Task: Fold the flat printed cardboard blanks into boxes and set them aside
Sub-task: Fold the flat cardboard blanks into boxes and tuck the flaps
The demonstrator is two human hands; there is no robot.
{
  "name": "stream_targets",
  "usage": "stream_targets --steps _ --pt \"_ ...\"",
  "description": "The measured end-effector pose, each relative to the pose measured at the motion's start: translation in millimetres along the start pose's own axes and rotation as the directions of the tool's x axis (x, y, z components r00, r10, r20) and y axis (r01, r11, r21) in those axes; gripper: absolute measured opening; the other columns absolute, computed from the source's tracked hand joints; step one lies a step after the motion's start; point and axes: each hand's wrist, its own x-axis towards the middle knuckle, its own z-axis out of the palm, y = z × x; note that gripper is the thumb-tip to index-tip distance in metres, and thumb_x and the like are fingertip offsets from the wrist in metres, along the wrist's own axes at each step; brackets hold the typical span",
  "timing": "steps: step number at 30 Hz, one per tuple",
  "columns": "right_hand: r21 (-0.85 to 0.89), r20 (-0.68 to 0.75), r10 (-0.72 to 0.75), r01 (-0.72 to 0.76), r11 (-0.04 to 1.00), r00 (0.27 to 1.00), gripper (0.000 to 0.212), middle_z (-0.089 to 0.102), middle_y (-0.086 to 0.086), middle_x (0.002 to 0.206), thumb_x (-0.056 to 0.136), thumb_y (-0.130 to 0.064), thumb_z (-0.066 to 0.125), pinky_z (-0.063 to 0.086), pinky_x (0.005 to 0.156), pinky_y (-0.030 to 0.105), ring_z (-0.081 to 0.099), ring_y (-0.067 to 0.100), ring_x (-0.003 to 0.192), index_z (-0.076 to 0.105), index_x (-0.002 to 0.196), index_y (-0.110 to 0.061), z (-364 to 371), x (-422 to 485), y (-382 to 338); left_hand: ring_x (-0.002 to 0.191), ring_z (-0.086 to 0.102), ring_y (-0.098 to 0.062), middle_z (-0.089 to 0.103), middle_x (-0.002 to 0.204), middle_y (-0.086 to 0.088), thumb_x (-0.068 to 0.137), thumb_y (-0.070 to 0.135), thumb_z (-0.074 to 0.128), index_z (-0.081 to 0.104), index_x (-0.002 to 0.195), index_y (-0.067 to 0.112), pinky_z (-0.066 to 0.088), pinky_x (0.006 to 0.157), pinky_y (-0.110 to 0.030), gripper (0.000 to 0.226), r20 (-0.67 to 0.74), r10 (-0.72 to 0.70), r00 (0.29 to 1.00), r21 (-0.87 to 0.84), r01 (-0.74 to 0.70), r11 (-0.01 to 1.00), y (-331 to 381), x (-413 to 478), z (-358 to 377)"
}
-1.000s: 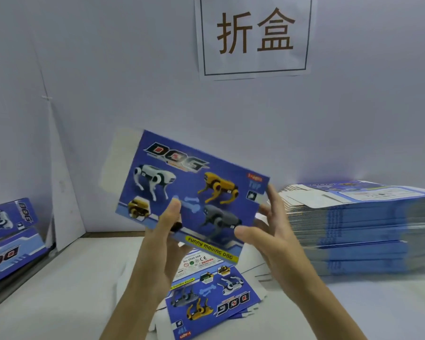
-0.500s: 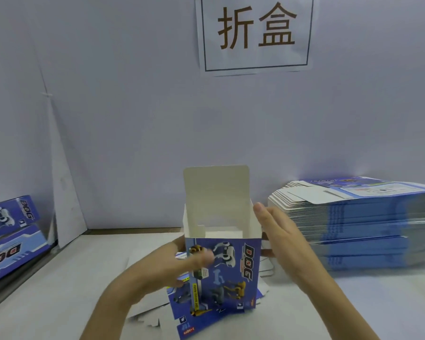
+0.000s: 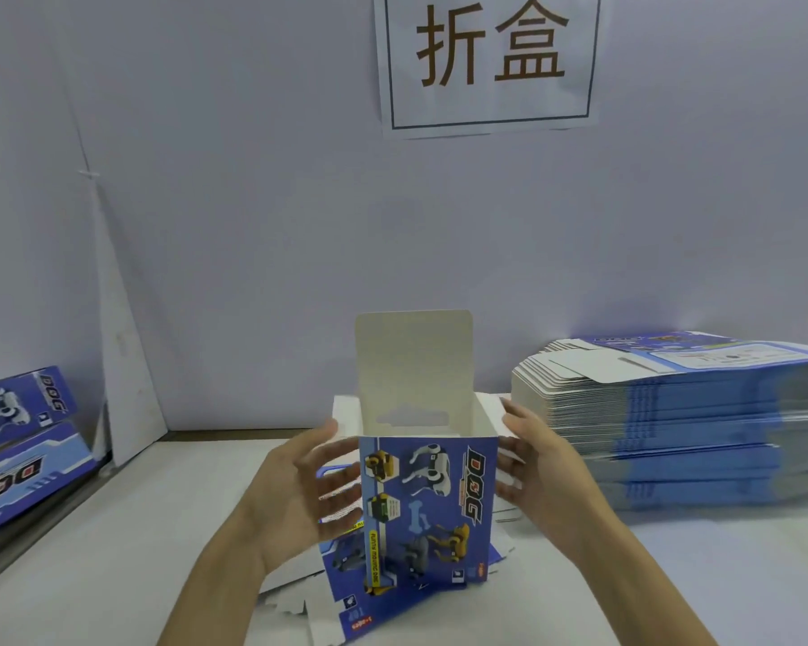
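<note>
A blue printed "DOG" box (image 3: 430,510) stands upright at the middle of the table, opened into a tube. Its white top flap (image 3: 414,361) sticks straight up and the side flaps splay outward. My left hand (image 3: 299,496) presses against the box's left side with fingers spread and blurred. My right hand (image 3: 542,473) holds the right side near the top edge. Under the box lie a few flat blanks (image 3: 341,613), printed side up. A tall stack of flat blanks (image 3: 672,435) sits at the right.
Folded blue boxes (image 3: 19,440) lie at the far left beside a dark table edge. A white board (image 3: 122,366) leans in the left corner. A paper sign (image 3: 486,58) hangs on the wall behind the white table (image 3: 113,529).
The flat blank held up in the air was brought down, turned upright and popped open into a box shape. Both hands moved from its lower edge to its two sides.
</note>
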Motion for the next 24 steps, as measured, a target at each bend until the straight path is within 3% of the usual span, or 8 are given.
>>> stream_targets --steps 4,8,11,15,18,21,22,24 --pt "0.16 0.146 0.094 -0.117 0.98 0.985 0.057 0.066 0.005 0.108 0.085 -0.015 0.056 0.049 0.061 0.032 0.062 0.017 0.076 0.049 0.14 -0.03 2 3 11 0.081 0.053 -0.026 0.058 0.097 -0.016 0.063 0.047 0.071 0.067 0.102 0.012 0.044 0.06 -0.031 0.052 0.091 -0.152 0.984 -0.073 0.159 0.985 -12 7 5" --pt "0.251 0.255 0.145 -0.21 0.945 0.956 0.082 0.067 0.016 0.121 0.065 -0.011 0.063 0.049 0.081 0.044 0.06 0.03 0.096 0.046 0.144 -0.022 2 5 19 0.064 0.053 -0.023 0.058 0.085 -0.014 0.056 0.047 0.075 0.067 0.095 0.012 0.038 0.057 -0.029 0.054 0.138 -0.181 0.974 -0.069 0.192 0.979 -14 11 1" --pt "0.242 0.258 0.132 -0.196 0.95 0.957 0.065 0.068 0.017 0.119 0.073 -0.016 0.063 0.046 0.088 0.046 0.057 0.031 0.104 0.054 0.137 -0.018 0 6 18 0.068 0.055 -0.024 0.059 0.087 -0.015 0.058 0.047 0.071 0.07 0.092 0.011 0.04 0.06 -0.031 0.049 0.126 -0.142 0.982 -0.061 0.15 0.987 -16 11 3" --pt "0.078 0.078 0.023 -0.029 0.997 0.997 0.021 0.072 0.0 0.082 0.094 -0.023 0.048 0.04 0.089 0.04 0.061 0.014 0.084 0.061 0.109 -0.014 -1 7 16 0.074 0.062 -0.023 0.068 0.078 -0.01 0.082 0.044 0.056 0.066 0.093 0.011 0.048 0.063 -0.031 0.036 -0.022 0.033 0.999 -0.024 -0.034 0.999 -11 10 13" --pt "-0.079 0.059 -0.058 0.062 0.995 0.997 0.013 0.072 0.004 0.095 0.095 -0.023 0.052 0.045 0.096 0.042 0.064 0.02 0.093 0.062 0.099 -0.016 2 3 9 0.079 0.065 -0.02 0.073 0.086 -0.005 0.094 0.048 0.045 0.068 0.1 0.01 0.05 0.067 -0.033 0.045 -0.088 0.253 0.963 0.106 -0.244 0.964 -6 8 18" --pt "-0.233 0.028 -0.116 0.119 0.965 0.993 0.018 0.069 0.007 0.094 0.097 -0.028 0.054 0.055 0.079 0.033 0.066 0.019 0.087 0.061 0.102 -0.012 8 -1 5 0.097 0.067 -0.015 0.071 0.112 -0.001 0.089 0.04 0.056 0.057 0.124 0.02 0.055 0.072 -0.025 0.04 0.084 0.431 0.898 0.258 -0.438 0.861 -2 2 27" --pt "-0.261 0.007 -0.143 0.14 0.955 0.99 0.019 0.067 0.006 0.092 0.097 -0.029 0.055 0.055 0.074 0.031 0.066 0.018 0.086 0.06 0.103 -0.012 9 -3 5 0.1 0.066 -0.012 0.067 0.119 0.0 0.087 0.034 0.067 0.048 0.131 0.026 0.056 0.07 -0.021 0.049 0.159 0.454 0.877 0.325 -0.48 0.815 -2 1 30" --pt "-0.293 -0.041 -0.218 0.196 0.936 0.975 0.014 0.065 0.004 0.09 0.096 -0.027 0.057 0.056 0.071 0.032 0.065 0.018 0.084 0.06 0.1 -0.015 12 -5 4 0.104 0.064 -0.003 0.06 0.124 0.012 0.064 0.044 0.081 0.025 0.141 0.046 0.056 0.072 -0.017 0.095 0.252 0.466 0.848 0.497 -0.527 0.69 -10 3 39"
